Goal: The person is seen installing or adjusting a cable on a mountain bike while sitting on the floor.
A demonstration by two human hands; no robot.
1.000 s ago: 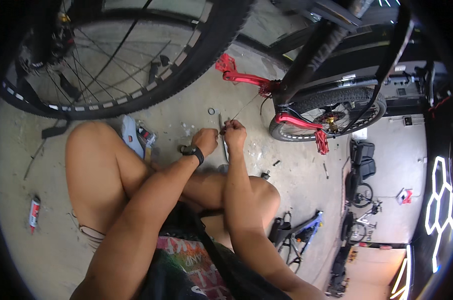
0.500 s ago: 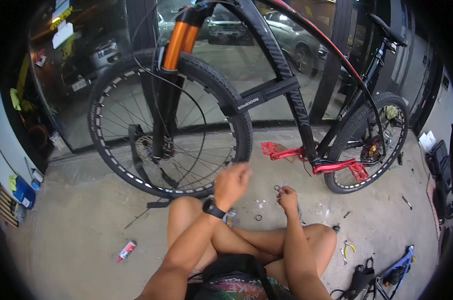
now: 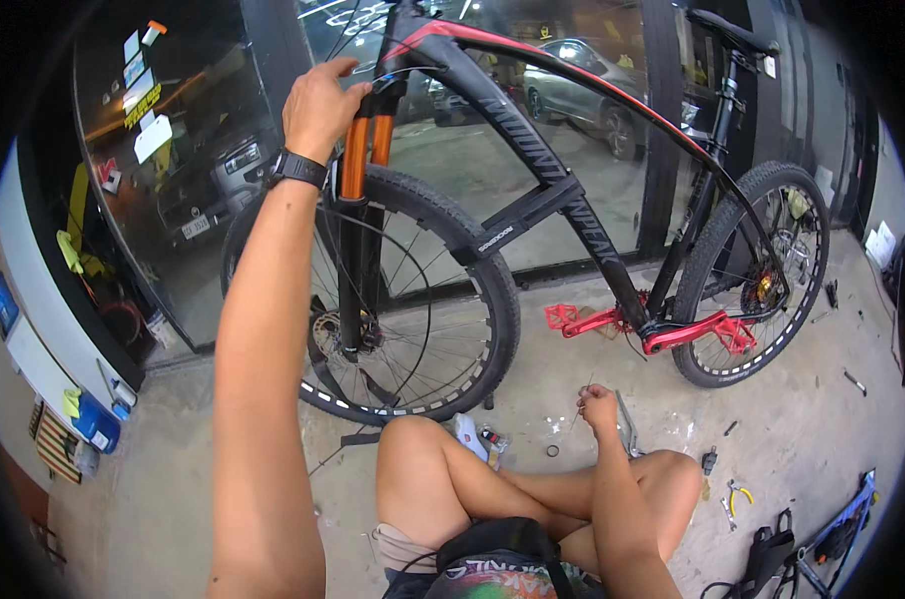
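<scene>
A black and red mountain bike stands upright in front of me. My left hand is raised to the top of its orange-legged suspension fork, fingers extended and thumb apart, with nothing visible in it; whether the fingertips touch the fork cannot be told. Low over the floor, my right hand pinches a small, thin metal piece, too fine to make out fully. A black strap joins the front wheel to the down tube. On the floor left of my right hand lies a small dark ring.
Yellow-handled pliers, a black strapped bag and a blue tubular frame lie at the right. Silvery metal legs show beside my right forearm. A blue jug stands far left. Glass panels rise behind the bike.
My left hand has gone from in front of the front wheel up and left to the fork top, its fingers now extended. The view has shifted; my right hand keeps its pinch.
</scene>
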